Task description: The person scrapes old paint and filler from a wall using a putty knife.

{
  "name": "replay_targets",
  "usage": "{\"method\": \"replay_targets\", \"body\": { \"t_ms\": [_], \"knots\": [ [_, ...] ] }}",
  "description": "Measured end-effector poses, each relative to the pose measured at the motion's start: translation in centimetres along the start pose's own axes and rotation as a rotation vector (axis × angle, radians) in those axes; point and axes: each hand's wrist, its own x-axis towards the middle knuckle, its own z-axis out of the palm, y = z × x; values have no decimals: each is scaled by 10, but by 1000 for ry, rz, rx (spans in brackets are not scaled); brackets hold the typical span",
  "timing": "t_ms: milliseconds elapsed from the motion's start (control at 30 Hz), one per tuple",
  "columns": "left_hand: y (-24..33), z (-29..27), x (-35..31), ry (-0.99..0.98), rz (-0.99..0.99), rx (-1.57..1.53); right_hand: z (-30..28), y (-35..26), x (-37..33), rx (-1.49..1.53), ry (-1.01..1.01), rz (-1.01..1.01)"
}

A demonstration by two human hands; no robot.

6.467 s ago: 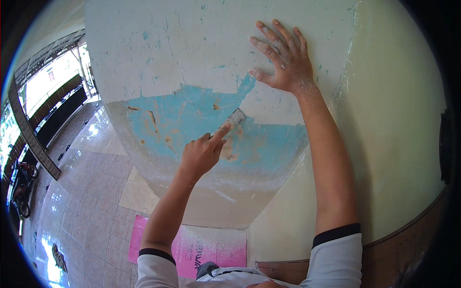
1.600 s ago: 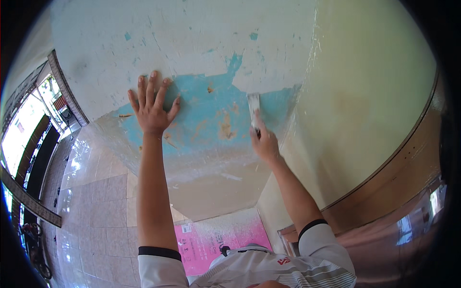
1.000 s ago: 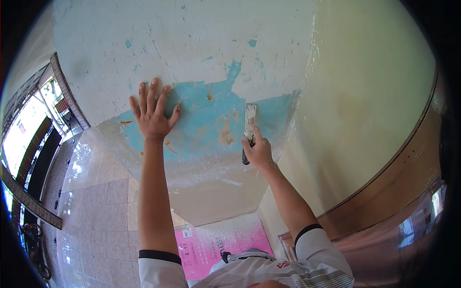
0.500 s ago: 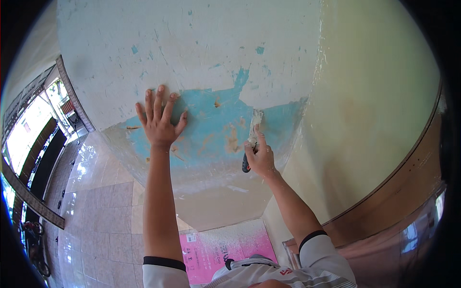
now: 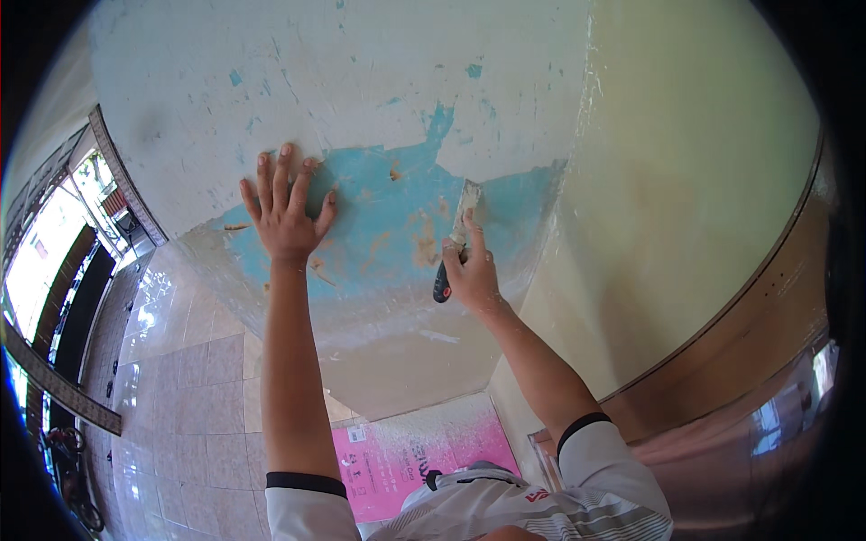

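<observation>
My left hand (image 5: 290,225) lies flat on the wall with its fingers spread, over the left part of an exposed blue patch (image 5: 361,194). In my right hand (image 5: 473,275) is a putty knife (image 5: 464,216) with a dark handle, my index finger stretched along its blade. Whitish residue coats the blade. Its tip is at the blue surface, just below the ragged edge of the pale paint (image 5: 361,90). Brown stains and small chipped spots mark the patch.
A pale yellow-green wall (image 5: 695,198) meets the worked wall at a corner on the right. Below, a pink printed sheet (image 5: 388,469) speckled with pale flakes lies on the floor. Brown wooden furniture (image 5: 713,352) curves along the right. Tiled floor (image 5: 198,388) stretches left toward a bright opening.
The whole view has shifted slightly, the wall appearing higher and more to the left. The putty knife has tilted more to the right at its tip; the left hand stays flat on the wall.
</observation>
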Motion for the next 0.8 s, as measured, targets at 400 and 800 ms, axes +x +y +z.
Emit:
{"method": "replay_targets", "body": {
  "t_ms": [400,800],
  "knots": [
    [-2,0,0,4,-1,-4,-4,-11,3,63,-51,102],
    [-3,1,0,-16,-34,16,-7,0,-3,-35,-73,37]
  ]
}}
